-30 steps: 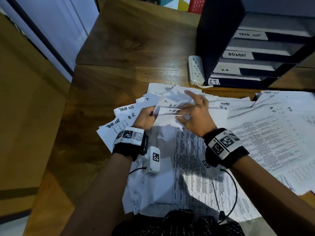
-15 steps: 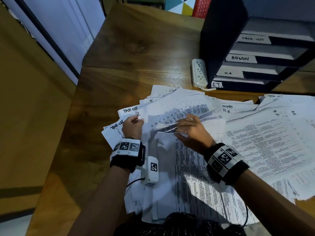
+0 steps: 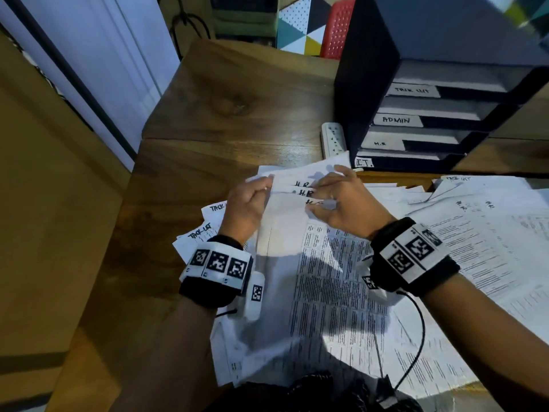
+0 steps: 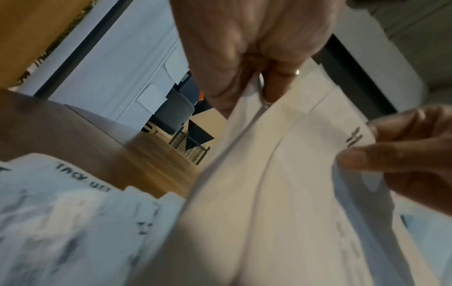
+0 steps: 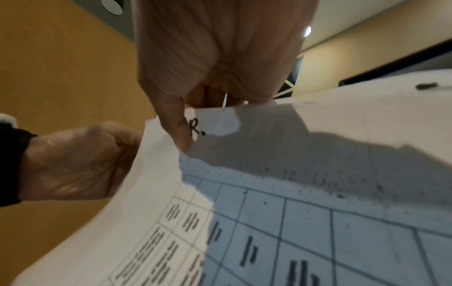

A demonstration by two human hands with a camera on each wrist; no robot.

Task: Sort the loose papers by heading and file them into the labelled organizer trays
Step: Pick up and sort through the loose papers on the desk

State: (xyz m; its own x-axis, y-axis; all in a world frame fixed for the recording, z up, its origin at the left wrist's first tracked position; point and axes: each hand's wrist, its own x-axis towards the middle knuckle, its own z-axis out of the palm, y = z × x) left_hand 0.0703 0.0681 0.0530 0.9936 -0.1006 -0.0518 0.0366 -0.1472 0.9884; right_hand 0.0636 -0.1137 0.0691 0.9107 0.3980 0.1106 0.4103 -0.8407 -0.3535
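Left hand (image 3: 248,208) gripping H.R sheets (image 3: 289,215) at left edge, right hand (image 3: 341,203) pinching headings, long axis running toward organizer (image 3: 371,93), loose papers (image 3: 490,233) lying underneath, power strip (image 3: 332,138) sitting beside.

Two hands, the left hand (image 3: 248,208) and the right hand (image 3: 344,203), meet over a wooden desk (image 3: 237,93), each wrist wearing one marker-covered band: two wristbands (image 3: 221,264) in all. One dark organizer (image 3: 371,84) stands at the back with four labelled trays (image 3: 439,114), their tags reading TASK LIST, ADMIN, H.R and I.T. One white power strip (image 3: 332,138) lies beside it. Three raised sheets headed H.R (image 3: 303,188) show between the hands. Two sheets headed TASK LIST (image 3: 205,233) peek out at left. The remaining loose papers (image 3: 490,233) overlap too thickly to count.
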